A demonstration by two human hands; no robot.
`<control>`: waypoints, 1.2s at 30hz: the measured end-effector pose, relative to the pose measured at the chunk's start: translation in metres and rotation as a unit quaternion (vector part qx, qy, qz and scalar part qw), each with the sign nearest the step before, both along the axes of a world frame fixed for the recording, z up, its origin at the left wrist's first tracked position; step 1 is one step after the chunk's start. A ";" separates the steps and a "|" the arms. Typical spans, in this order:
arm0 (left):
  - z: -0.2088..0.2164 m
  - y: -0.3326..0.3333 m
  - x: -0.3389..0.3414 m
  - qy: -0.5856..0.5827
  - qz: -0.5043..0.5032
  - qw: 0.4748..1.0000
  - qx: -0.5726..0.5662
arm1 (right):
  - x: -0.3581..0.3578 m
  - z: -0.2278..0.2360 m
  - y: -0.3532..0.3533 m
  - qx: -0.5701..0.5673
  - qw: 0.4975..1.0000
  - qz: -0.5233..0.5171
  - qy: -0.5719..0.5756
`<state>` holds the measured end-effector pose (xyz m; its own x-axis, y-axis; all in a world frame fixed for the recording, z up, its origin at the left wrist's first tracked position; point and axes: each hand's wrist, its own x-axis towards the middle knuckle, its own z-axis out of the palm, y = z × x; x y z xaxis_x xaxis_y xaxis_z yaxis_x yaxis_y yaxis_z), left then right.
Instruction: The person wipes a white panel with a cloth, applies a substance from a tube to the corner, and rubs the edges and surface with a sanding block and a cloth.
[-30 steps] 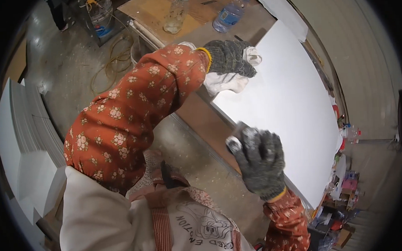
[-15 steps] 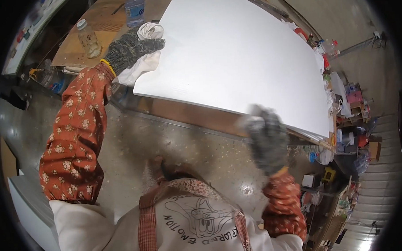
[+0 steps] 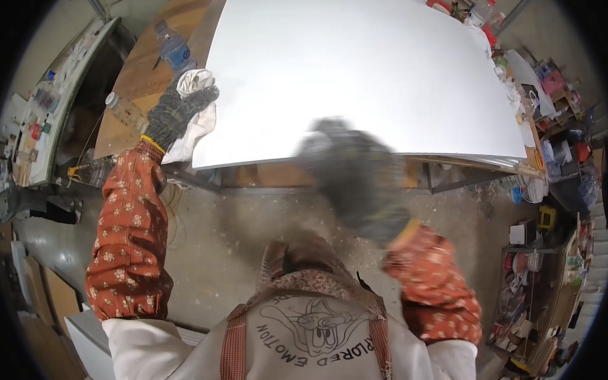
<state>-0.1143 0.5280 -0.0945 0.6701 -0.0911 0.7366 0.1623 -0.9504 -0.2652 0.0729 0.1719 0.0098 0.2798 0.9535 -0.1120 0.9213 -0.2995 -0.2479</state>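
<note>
A large white panel (image 3: 367,74) lies flat on a workbench. At its left edge my left hand (image 3: 174,114), in a dark grey knit glove with a yellow cuff, is closed on a crumpled white cloth (image 3: 198,130). The cloth bunches up above the fingers and hangs down below them. My right hand (image 3: 357,175), gloved the same way, is over the panel's front edge, nearer the middle. Motion smears its fingers, so whether it holds anything does not show.
Left of the cloth, a clear bottle with a blue label (image 3: 174,50) and a capped jar (image 3: 126,110) are on the wooden bench top (image 3: 136,68). Bottles and clutter line the panel's right side. A shelf (image 3: 522,296) of mixed items stands at lower right.
My right hand has swung left along the panel's front edge and looks larger. My left hand keeps its hold on the cloth. The whole view has shifted and turned.
</note>
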 end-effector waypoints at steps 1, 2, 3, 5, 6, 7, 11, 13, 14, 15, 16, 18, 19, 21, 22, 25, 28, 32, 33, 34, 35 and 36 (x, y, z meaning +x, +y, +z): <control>-0.010 0.002 -0.035 -0.018 0.002 0.967 -0.254 | 0.020 -0.004 -0.034 0.242 0.900 0.178 -0.316; -0.005 -0.003 -0.027 -0.018 -0.001 0.966 -0.256 | 0.044 0.006 -0.057 0.249 0.942 0.107 -0.197; 0.005 -0.016 -0.008 -0.024 -0.020 0.965 -0.261 | 0.070 0.002 -0.079 0.243 0.937 0.084 -0.238; 0.009 -0.036 0.004 -0.027 -0.035 0.963 -0.267 | 0.084 -0.001 -0.084 0.235 0.930 0.064 -0.274; 0.014 -0.040 0.001 -0.034 -0.031 0.919 -0.391 | 0.072 0.004 -0.066 0.231 0.946 0.096 -0.208; 0.015 -0.044 -0.003 -0.042 -0.025 0.859 -0.510 | 0.057 0.005 -0.044 0.224 0.956 0.130 -0.141; 0.031 -0.060 -0.007 0.139 0.250 0.908 -0.307 | -0.026 -0.025 0.036 0.378 0.898 0.173 -0.144; 0.045 -0.088 0.009 0.120 0.204 0.927 -0.289 | -0.011 -0.016 0.027 0.380 0.899 0.152 -0.154; 0.059 -0.098 0.002 0.112 0.199 0.933 -0.277 | 0.005 -0.015 0.019 0.308 0.940 0.140 -0.051; 0.071 -0.100 -0.004 0.103 0.193 0.939 -0.266 | 0.023 -0.013 0.011 0.231 0.963 0.126 0.053; 0.078 -0.101 -0.003 0.104 0.192 0.938 -0.269 | 0.050 0.003 -0.010 0.190 0.969 0.102 -0.118; 0.096 -0.104 0.016 0.236 0.275 0.871 -0.331 | 0.133 -0.016 -0.080 0.217 0.934 -0.055 -0.279; 0.086 -0.092 0.020 0.234 0.261 0.878 -0.327 | 0.175 -0.016 -0.111 0.211 0.898 -0.111 -0.369; 0.064 -0.068 0.008 0.092 0.191 0.868 -0.449 | 0.250 -0.037 -0.154 0.176 0.863 -0.326 -0.344; 0.056 -0.076 0.007 -0.026 0.072 0.804 -0.589 | 0.236 -0.027 -0.145 0.074 0.882 -0.347 -0.311; 0.061 -0.091 0.022 -0.008 0.082 0.837 -0.540 | 0.166 -0.041 -0.098 0.107 0.916 -0.214 -0.323; 0.055 -0.081 0.012 -0.042 0.044 0.783 -0.619 | 0.081 -0.046 -0.051 0.317 0.920 -0.068 -0.220; 0.067 -0.084 0.018 0.152 0.115 0.981 0.023 | 0.169 -0.031 -0.089 0.240 0.936 -0.066 -0.247; 0.065 -0.083 0.025 0.145 0.106 0.983 0.028 | 0.227 -0.034 -0.122 0.259 0.895 -0.108 -0.345; 0.059 -0.078 0.024 0.115 0.104 0.969 -0.194 | 0.261 -0.038 -0.145 0.278 0.845 -0.147 -0.433; 0.055 -0.072 0.022 0.081 0.096 0.903 -0.410 | 0.264 -0.022 -0.160 0.199 0.878 -0.344 -0.268; 0.064 -0.080 0.034 0.104 0.103 0.892 -0.428 | 0.263 -0.019 -0.165 0.153 0.902 -0.344 -0.213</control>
